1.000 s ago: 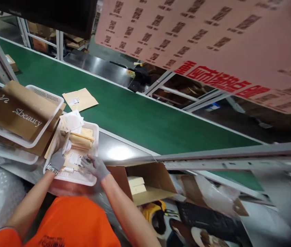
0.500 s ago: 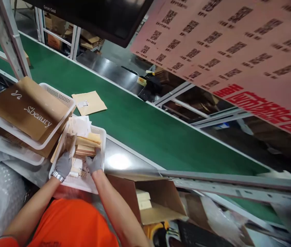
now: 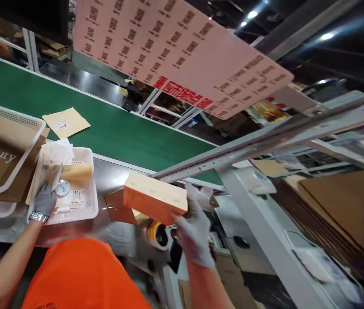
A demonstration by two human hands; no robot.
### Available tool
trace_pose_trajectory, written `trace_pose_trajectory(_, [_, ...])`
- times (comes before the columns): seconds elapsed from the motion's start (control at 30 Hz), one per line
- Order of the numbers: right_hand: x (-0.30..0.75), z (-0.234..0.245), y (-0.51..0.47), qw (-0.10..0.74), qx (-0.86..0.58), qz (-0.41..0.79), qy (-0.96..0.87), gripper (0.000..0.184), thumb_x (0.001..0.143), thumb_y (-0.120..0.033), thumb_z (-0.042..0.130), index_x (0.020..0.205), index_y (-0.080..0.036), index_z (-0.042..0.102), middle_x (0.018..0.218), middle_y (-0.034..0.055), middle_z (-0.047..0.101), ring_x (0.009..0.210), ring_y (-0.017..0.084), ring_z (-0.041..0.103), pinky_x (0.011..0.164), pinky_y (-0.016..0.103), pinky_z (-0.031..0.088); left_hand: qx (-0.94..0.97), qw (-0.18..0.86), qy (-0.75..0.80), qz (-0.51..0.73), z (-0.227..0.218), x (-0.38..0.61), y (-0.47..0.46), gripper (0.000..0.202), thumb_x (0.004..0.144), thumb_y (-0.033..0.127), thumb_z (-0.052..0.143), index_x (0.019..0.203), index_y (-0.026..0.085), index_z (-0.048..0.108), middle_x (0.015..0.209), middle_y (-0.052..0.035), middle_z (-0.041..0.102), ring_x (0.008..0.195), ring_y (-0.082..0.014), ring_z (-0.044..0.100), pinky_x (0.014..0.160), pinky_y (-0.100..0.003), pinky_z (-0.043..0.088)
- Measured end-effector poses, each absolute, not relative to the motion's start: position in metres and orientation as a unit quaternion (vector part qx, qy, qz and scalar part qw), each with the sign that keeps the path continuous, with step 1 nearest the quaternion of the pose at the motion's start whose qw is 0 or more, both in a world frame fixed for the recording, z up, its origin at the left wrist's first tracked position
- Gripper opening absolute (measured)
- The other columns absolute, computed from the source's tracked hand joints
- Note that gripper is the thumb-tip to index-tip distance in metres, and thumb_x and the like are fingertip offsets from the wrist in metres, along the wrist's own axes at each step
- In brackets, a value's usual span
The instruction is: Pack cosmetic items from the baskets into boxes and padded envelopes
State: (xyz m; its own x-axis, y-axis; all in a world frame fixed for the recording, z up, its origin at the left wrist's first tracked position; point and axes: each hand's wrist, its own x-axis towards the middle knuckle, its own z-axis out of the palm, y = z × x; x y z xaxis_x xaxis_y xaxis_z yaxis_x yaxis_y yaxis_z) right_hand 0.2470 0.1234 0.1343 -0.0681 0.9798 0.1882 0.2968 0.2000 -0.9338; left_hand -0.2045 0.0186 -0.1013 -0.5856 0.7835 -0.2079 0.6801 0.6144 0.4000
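Note:
My right hand (image 3: 196, 231), in a grey glove and smeared by motion, grips one end of a long carton (image 3: 156, 197) with a cream top and an orange-brown side. The carton is held in the air, right of a white plastic basket (image 3: 94, 189). Inside the basket's left side, my gloved left hand (image 3: 44, 201) is closed on a clear plastic packet (image 3: 50, 175). A yellow padded envelope (image 3: 77, 171), a round white item (image 3: 62, 187) and a labelled packet (image 3: 74, 201) lie in the basket. White paper slips (image 3: 57, 152) rest at its back left.
A green conveyor belt (image 3: 120, 141) runs behind, with a flat envelope (image 3: 67, 122) on it. Stacked baskets (image 3: 40, 126) with brown mailers stand left. An open cardboard box (image 3: 117, 208) sits below the held carton. A metal frame post (image 3: 252, 214) and flattened cardboard (image 3: 343, 210) are at right.
My right hand has lifted the carton out of the basket and carried it right. My left hand stays in the basket. The camera view has turned right.

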Motion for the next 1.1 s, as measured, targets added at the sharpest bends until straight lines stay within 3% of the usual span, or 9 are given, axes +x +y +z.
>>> trace_pose_trajectory(0.17, [0.325,0.175,0.156,0.191,-0.367,0.108,-0.904,0.057,0.08,-0.024,0.08,0.137,-0.026,0.074,0.14,0.0134,0.076,0.13,0.036,0.071,0.115,0.05,0.056,0.459,0.084,0.864,0.188,-0.111,-0.208,0.016,0.036,0.1,0.018,0.051,0.124,0.007,0.076,0.151,-0.025,0.071,0.144,-0.0388,0.065,0.12,-0.051,0.056])
trace_pose_trajectory(0.27, [0.315,0.144,0.183,0.082,-0.29,0.083,-0.95,0.057,0.081,-0.019,0.075,0.138,-0.021,0.071,0.143,0.0174,0.074,0.132,0.038,0.068,0.114,0.054,0.056,0.466,0.028,0.859,0.209,-0.11,-0.206,0.011,0.029,0.098,0.018,0.051,0.108,0.011,0.077,0.137,-0.0224,0.078,0.135,-0.0363,0.07,0.117,-0.052,0.057])
trace_pose_trajectory(0.37, [0.292,0.092,0.208,0.052,-0.24,0.095,-0.965,0.059,0.078,-0.015,0.074,0.137,-0.018,0.07,0.144,0.0198,0.072,0.132,0.038,0.066,0.116,0.057,0.055,0.457,0.03,0.857,0.236,-0.102,-0.195,0.0,0.022,0.093,0.014,0.053,0.099,0.014,0.075,0.126,-0.018,0.082,0.133,-0.0341,0.069,0.119,-0.05,0.055])
trace_pose_trajectory(0.6, [0.254,0.006,0.242,-0.054,-0.237,0.13,-0.961,0.058,0.081,-0.017,0.076,0.138,-0.016,0.076,0.143,0.0228,0.075,0.134,0.042,0.069,0.117,0.059,0.055,0.41,0.038,0.867,0.28,-0.083,-0.152,-0.03,0.036,0.097,0.014,0.052,0.122,0.013,0.077,0.144,-0.018,0.075,0.143,-0.0309,0.064,0.126,-0.045,0.05])
trace_pose_trajectory(0.7, [0.259,0.0,0.245,-0.027,-0.267,0.175,-0.947,0.058,0.085,-0.023,0.073,0.144,-0.02,0.076,0.151,0.02,0.072,0.139,0.037,0.07,0.117,0.052,0.058,0.378,0.05,0.861,0.337,-0.077,-0.139,-0.039,0.037,0.099,0.012,0.051,0.126,0.009,0.076,0.146,-0.0215,0.073,0.145,-0.0328,0.064,0.131,-0.049,0.046])
trace_pose_trajectory(0.8, [0.27,0.012,0.226,0.097,-0.295,0.207,-0.928,0.05,0.098,-0.033,0.064,0.145,-0.023,0.075,0.147,0.0157,0.076,0.136,0.034,0.073,0.115,0.05,0.062,0.323,0.078,0.844,0.421,-0.07,-0.13,-0.044,0.033,0.1,0.013,0.054,0.125,0.011,0.075,0.139,-0.0181,0.077,0.138,-0.0313,0.068,0.127,-0.049,0.049])
trace_pose_trajectory(0.93, [0.267,0.035,0.162,0.237,-0.279,0.275,-0.889,0.041,0.107,-0.043,0.062,0.142,-0.026,0.075,0.14,0.0124,0.08,0.131,0.032,0.076,0.115,0.049,0.062,0.227,0.112,0.845,0.471,-0.066,-0.128,-0.042,0.017,0.099,0.019,0.06,0.103,0.016,0.076,0.107,-0.0131,0.083,0.111,-0.0312,0.077,0.108,-0.046,0.059])
trace_pose_trajectory(1.03, [0.241,0.031,0.107,0.248,-0.257,0.366,-0.859,0.035,0.108,-0.042,0.064,0.136,-0.028,0.079,0.134,0.011,0.082,0.126,0.031,0.079,0.11,0.045,0.065,0.165,0.128,0.855,0.474,-0.065,-0.133,-0.036,0.022,0.1,0.028,0.062,0.084,0.018,0.072,0.085,-0.012,0.079,0.092,-0.0317,0.078,0.09,-0.043,0.062])
trace_pose_trajectory(1.1, [0.215,0.015,0.083,0.219,-0.251,0.427,-0.841,0.034,0.108,-0.042,0.063,0.133,-0.028,0.08,0.132,0.0105,0.083,0.124,0.03,0.08,0.108,0.045,0.066,0.153,0.134,0.841,0.501,-0.061,-0.14,-0.029,0.026,0.103,0.035,0.062,0.087,0.019,0.073,0.088,-0.0125,0.081,0.096,-0.0317,0.078,0.087,-0.04,0.062])
